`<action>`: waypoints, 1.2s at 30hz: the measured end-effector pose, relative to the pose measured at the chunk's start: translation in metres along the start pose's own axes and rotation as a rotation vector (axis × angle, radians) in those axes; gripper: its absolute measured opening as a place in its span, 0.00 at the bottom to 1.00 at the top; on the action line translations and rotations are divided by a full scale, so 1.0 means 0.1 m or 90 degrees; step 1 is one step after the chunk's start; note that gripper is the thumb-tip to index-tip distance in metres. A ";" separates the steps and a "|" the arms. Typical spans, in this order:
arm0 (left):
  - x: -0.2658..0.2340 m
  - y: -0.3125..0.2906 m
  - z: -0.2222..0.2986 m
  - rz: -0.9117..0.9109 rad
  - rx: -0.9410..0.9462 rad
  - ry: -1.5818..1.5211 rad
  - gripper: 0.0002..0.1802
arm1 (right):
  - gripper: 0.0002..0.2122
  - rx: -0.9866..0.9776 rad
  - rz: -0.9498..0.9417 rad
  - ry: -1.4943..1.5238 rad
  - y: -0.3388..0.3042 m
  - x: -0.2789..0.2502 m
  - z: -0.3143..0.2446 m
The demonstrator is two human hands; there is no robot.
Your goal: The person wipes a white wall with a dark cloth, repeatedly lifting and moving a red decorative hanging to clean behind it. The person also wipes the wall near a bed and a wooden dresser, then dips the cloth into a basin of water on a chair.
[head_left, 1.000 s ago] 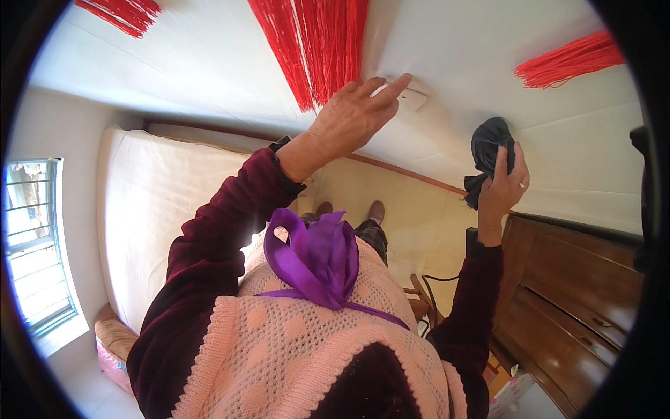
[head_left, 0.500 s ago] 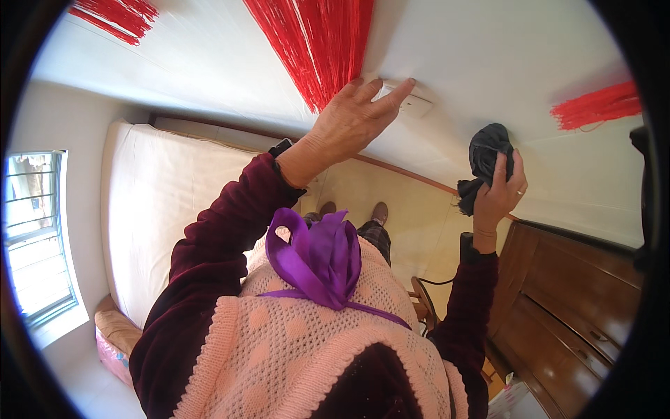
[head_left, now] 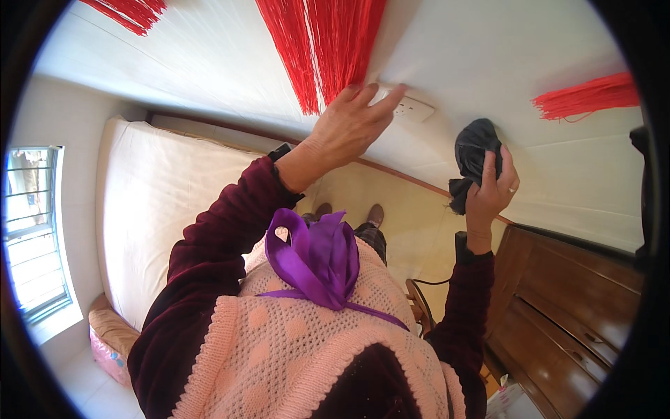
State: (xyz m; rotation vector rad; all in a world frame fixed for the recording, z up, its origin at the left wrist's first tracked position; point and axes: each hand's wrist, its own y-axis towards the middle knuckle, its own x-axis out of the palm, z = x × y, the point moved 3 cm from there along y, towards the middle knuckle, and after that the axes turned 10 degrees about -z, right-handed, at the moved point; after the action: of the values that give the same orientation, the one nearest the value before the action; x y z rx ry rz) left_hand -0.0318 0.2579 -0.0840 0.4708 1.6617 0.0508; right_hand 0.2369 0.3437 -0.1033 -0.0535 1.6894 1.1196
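Observation:
My left hand is raised against the white wall with its fingers extended and apart, holding nothing. Its fingertips lie by the lower end of a large red tassel and partly cover a white wall socket. Whether the fingers press on the wall or only hover is hard to tell. Farther right, my right hand grips a bunched black cloth at the wall. A loose end of the cloth hangs below the fingers.
Another red tassel hangs at the right, and one more at the upper left. A bed with a pale cover stands to the left, near a window. A brown wooden cabinet is at the lower right, a chair nearer me.
My right hand and the black cloth have shifted slightly left and up. The left hand has slid a little left, showing more of the socket. The view has also shifted slightly.

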 end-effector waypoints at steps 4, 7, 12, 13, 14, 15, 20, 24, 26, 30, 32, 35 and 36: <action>0.06 -0.14 -0.11 0.010 -0.030 -0.032 0.13 | 0.16 -0.080 0.107 -0.008 0.38 0.08 -0.20; 0.14 -0.13 -0.21 0.018 -0.032 -0.079 0.14 | 0.11 -0.220 0.210 0.059 0.81 0.38 -0.46; 0.20 -0.11 -0.19 -0.005 -0.078 -0.137 0.16 | 0.13 -0.419 0.097 -0.043 1.06 0.67 -0.74; 0.19 -0.11 -0.21 -0.016 -0.076 -0.114 0.18 | 0.12 -0.408 0.144 -0.060 1.05 0.63 -0.67; 0.19 -0.11 -0.20 -0.014 -0.072 -0.114 0.19 | 0.13 -0.406 0.130 -0.067 1.03 0.63 -0.55; 0.18 -0.12 -0.23 -0.011 -0.070 -0.116 0.19 | 0.12 -0.352 0.184 -0.088 1.02 0.59 -0.42; 0.19 -0.15 -0.30 -0.023 -0.072 -0.131 0.21 | 0.11 -0.040 0.292 -0.145 0.59 0.51 0.49; 0.17 -0.17 -0.31 -0.025 -0.078 -0.132 0.20 | 0.31 0.371 0.345 0.054 0.25 0.75 0.98; 0.16 -0.18 -0.29 -0.025 -0.084 -0.138 0.20 | 0.32 0.542 0.437 0.192 0.09 0.89 1.14; 0.12 -0.21 -0.29 -0.014 -0.094 -0.138 0.20 | 0.30 0.678 0.612 0.573 -0.03 1.05 1.19; 0.12 -0.19 -0.28 -0.024 -0.095 -0.153 0.20 | 0.31 0.691 0.541 0.461 0.07 0.94 1.10; 0.10 -0.15 -0.24 -0.019 -0.086 -0.153 0.19 | 0.35 0.532 0.423 0.263 0.42 0.57 0.80; 0.09 -0.13 -0.22 -0.014 -0.076 -0.151 0.19 | 0.36 0.472 0.425 0.265 0.57 0.44 0.74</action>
State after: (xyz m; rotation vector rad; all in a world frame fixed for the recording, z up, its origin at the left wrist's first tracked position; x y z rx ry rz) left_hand -0.0566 0.2543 -0.0928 0.3538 1.4219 0.0740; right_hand 0.2406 0.4468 -0.1006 0.8491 2.5085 0.8955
